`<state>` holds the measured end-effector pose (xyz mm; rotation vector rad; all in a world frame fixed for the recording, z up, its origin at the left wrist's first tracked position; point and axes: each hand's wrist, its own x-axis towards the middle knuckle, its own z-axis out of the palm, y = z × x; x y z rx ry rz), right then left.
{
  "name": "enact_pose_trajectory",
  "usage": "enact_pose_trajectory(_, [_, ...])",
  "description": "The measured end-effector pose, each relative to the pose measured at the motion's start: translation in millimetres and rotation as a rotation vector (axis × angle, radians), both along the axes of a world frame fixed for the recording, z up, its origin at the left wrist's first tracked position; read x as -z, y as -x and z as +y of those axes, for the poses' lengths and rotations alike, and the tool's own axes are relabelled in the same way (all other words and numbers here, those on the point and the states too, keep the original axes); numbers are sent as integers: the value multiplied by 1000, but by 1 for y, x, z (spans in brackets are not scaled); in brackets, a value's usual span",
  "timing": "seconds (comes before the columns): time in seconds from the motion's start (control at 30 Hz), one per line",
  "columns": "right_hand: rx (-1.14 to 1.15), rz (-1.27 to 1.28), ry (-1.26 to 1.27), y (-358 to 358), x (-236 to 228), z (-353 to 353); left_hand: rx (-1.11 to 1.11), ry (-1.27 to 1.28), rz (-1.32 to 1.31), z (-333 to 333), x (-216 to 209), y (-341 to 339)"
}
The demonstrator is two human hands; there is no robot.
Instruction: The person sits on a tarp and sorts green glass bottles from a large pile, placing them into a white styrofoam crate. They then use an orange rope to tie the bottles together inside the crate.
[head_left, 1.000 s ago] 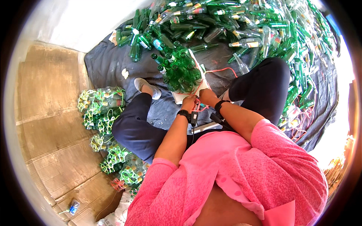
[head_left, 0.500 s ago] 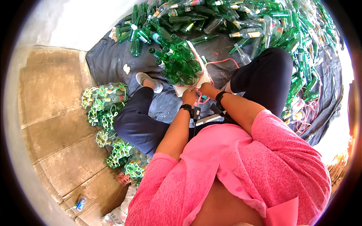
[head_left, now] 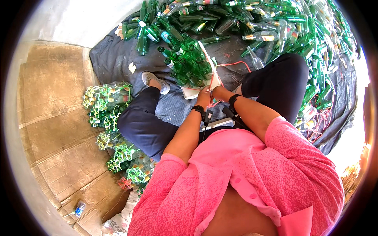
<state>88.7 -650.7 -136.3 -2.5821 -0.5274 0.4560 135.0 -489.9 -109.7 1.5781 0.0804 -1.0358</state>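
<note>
A cluster of green glass bottles (head_left: 188, 65) stands upright, packed together on a white board or shallow tray (head_left: 190, 93) between my legs. Red twine (head_left: 238, 62) runs along the tray's right side and down to its near edge. There my left hand (head_left: 203, 97) and my right hand (head_left: 221, 94) meet, nearly touching, both with fingers closed on the twine. A loop of it hangs below them. The fingertips are partly hidden by the hands themselves.
A big heap of loose green and clear bottles (head_left: 260, 36) spreads across the far side and right. Bottle bundles tied with green and yellow twine (head_left: 108, 103) line my left, beside cardboard (head_left: 55, 90). Tangled red twine (head_left: 321, 122) lies at the right. Dark sheeting (head_left: 112, 59) covers the floor.
My left hand has moved slightly up and right, closer to my right hand and the tray's near edge. The loop of twine beneath the hands shows less.
</note>
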Motion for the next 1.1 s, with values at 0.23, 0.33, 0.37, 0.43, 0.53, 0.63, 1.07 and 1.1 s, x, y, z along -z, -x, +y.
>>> enact_pose_trajectory(0.23, [696,217,-19,-13,4,-13,-148,213,360,-11,-2,-13])
enact_pose_trajectory(0.33, [840,177,-55,-16,-16,-8,-156,201,383,-2,1,-12])
enact_pose_trajectory(0.37, [828,177,-51,-17,-13,-8,-160,129,336,-4,-1,-11])
enact_pose_trajectory(0.43, [804,179,-45,-20,-6,-9,-170,103,326,-7,-7,-9])
enact_pose_trajectory(0.53, [276,-8,267,-23,23,-32,-145,69,287,-21,-18,-8])
enact_pose_trajectory(0.63, [337,180,-466,-11,-15,-37,-198,60,233,-10,0,-3])
enact_pose_trajectory(1.07, [1199,891,-1126,-33,-61,-3,-265,110,289,-12,36,-7])
enact_pose_trajectory(1.1, [1242,831,-1130,-31,-78,5,-216,147,261,-13,34,-6])
